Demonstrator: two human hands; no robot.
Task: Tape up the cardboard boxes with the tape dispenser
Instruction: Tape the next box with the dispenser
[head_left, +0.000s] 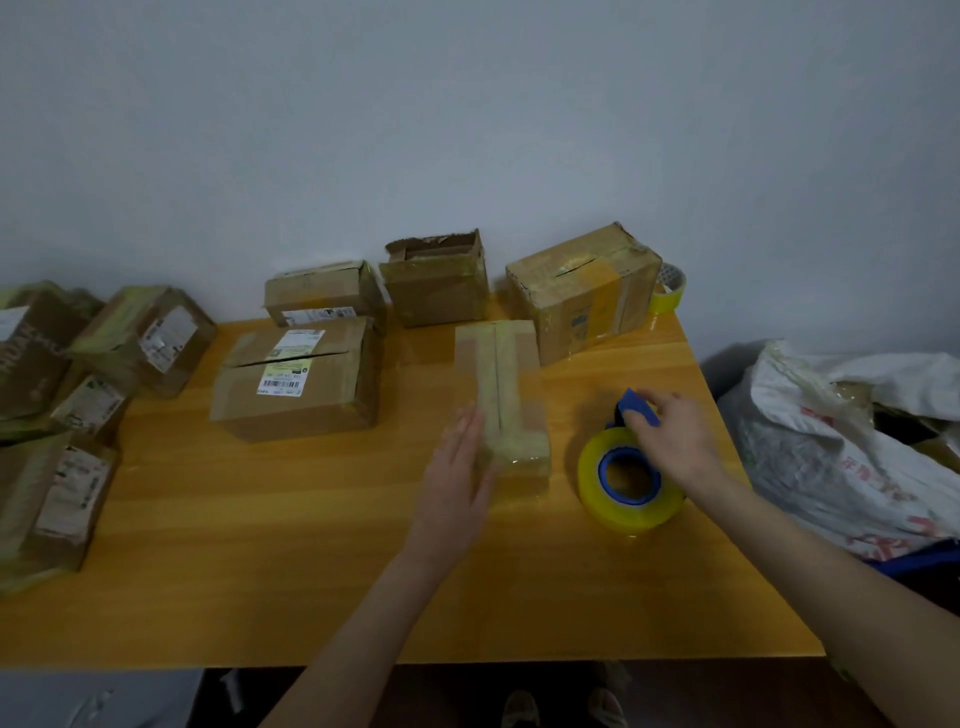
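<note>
Lying lengthwise near the middle of the surface, the long box is shown closed, with pale tape run along its top seam and down its near end. The left hand is laid flat against the left side of that box at its near end, fingers straight and together; nothing is gripped by it, and it is somewhat blurred. Just right of the long box, the dispenser, loaded with yellow tape, is stood on the surface. Its blue handle is held by the right hand, whose fingers are curled over it from above.

Left of the long box, a labelled box is seen with its top flaps slightly parted, and a small box is set behind it against the wall. Behind the long box, an open box is stood with its torn flaps up. Behind and to the right of the long box, a large box is tilted, with yellow tape across it, and a spare roll is partly hidden at its far side. Far to the left of the long box, a pile of taped boxes is heaped at the surface's edge. Well to the right of the long box, beyond the surface, crumpled bags are seen.
</note>
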